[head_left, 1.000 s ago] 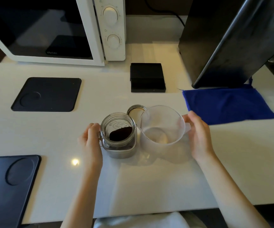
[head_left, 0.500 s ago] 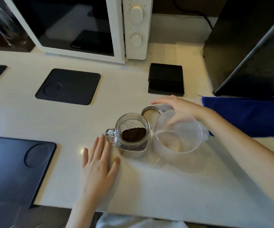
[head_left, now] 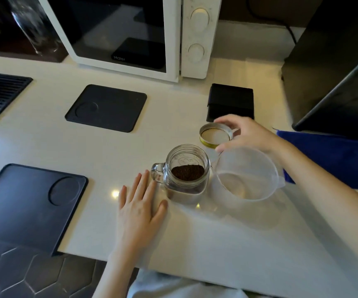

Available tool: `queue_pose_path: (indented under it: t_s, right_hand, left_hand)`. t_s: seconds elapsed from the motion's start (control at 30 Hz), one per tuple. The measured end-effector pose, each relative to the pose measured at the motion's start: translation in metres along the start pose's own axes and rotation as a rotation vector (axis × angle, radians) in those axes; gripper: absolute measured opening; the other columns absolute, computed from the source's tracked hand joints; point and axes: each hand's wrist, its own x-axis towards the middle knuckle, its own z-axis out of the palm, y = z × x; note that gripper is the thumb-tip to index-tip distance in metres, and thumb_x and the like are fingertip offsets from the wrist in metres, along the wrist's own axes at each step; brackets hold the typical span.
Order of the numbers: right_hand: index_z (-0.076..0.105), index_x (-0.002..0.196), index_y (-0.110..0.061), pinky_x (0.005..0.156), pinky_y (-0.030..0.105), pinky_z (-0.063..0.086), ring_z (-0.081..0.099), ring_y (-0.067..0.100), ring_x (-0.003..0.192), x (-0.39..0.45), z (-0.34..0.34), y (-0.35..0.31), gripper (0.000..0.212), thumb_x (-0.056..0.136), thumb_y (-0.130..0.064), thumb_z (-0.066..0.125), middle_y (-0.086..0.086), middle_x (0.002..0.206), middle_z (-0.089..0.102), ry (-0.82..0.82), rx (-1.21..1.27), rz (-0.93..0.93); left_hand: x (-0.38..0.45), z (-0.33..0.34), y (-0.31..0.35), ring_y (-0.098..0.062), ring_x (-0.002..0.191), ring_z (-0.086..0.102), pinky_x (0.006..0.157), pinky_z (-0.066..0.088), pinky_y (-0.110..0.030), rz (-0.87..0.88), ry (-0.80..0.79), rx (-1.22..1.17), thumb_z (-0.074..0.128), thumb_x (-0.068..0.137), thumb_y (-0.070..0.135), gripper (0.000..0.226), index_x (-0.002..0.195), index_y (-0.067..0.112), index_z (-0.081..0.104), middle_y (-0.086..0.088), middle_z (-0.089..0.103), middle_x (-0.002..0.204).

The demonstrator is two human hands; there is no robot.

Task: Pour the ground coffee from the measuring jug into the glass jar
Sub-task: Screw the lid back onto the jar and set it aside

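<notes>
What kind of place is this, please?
Most likely a home kitchen or coffee corner: a white microwave stands on a pale counter, beside a glass jar of ground coffee and an empty measuring jug.

The left hand point(head_left: 140, 208) lay flat at lower centre, palm down, fingers spread. The right hand point(head_left: 246, 134), reaching in from the right edge, pinched with curled fingers at centre right.
</notes>
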Motion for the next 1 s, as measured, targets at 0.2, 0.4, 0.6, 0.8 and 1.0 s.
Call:
queue_pose_path:
  t_s: [0.2, 0.4, 0.6, 0.8, 1.0]
  right_hand:
    - [0.048, 0.120, -0.022, 0.086, 0.023, 0.049, 0.057, 0.009, 0.104, -0.032, -0.024, -0.049, 0.073, 0.057, -0.040, 0.079, -0.004, 0.114, 0.059, 0.058, 0.168, -0.107]
    - [0.046, 0.123, -0.015, 0.089, 0.020, 0.044, 0.055, 0.012, 0.108, -0.054, -0.014, -0.084, 0.075, 0.057, -0.028, 0.079, 0.000, 0.115, 0.058, -0.073, 0.199, -0.182]
    - [0.038, 0.131, -0.031, 0.091, 0.016, 0.044, 0.048, 0.001, 0.112, -0.054, 0.004, -0.111, 0.078, 0.063, -0.044, 0.076, -0.022, 0.119, 0.043, -0.109, -0.038, -0.184]
    - [0.040, 0.122, -0.030, 0.082, 0.013, 0.041, 0.047, 0.003, 0.102, -0.053, 0.012, -0.125, 0.073, 0.062, -0.029, 0.082, -0.010, 0.113, 0.045, -0.089, -0.262, -0.258]
    - [0.044, 0.126, -0.031, 0.087, 0.037, 0.048, 0.045, 0.010, 0.108, -0.052, 0.022, -0.131, 0.072, 0.064, -0.034, 0.079, -0.009, 0.119, 0.048, -0.165, -0.472, -0.216]
  left_hand:
    - [0.009, -0.012, 0.000, -0.015, 0.137, 0.032, 0.111, 0.023, -0.039, -0.026, -0.004, -0.210, 0.035, 0.070, 0.057, 0.076, 0.138, 0.022, 0.038, 0.001, 0.041, 0.146]
    - [0.024, -0.034, 0.013, 0.008, 0.127, 0.036, 0.099, 0.027, -0.005, 0.136, -0.060, -0.807, 0.071, 0.057, 0.048, 0.089, 0.135, 0.033, 0.032, 0.015, 0.040, 0.142]
    - [0.031, -0.015, 0.021, -0.005, 0.120, 0.050, 0.100, 0.041, -0.026, 0.103, -0.018, -0.900, 0.077, 0.046, 0.064, 0.104, 0.133, 0.027, 0.035, 0.008, 0.051, 0.131]
    - [0.030, -0.008, 0.017, -0.005, 0.106, 0.059, 0.088, 0.049, -0.025, 0.096, 0.009, -0.954, 0.078, 0.047, 0.062, 0.086, 0.120, 0.037, 0.041, 0.006, 0.059, 0.117]
    - [0.032, -0.004, 0.015, -0.009, 0.103, 0.063, 0.085, 0.051, -0.028, 0.099, 0.013, -0.991, 0.081, 0.047, 0.058, 0.084, 0.119, 0.039, 0.042, 0.003, 0.062, 0.114]
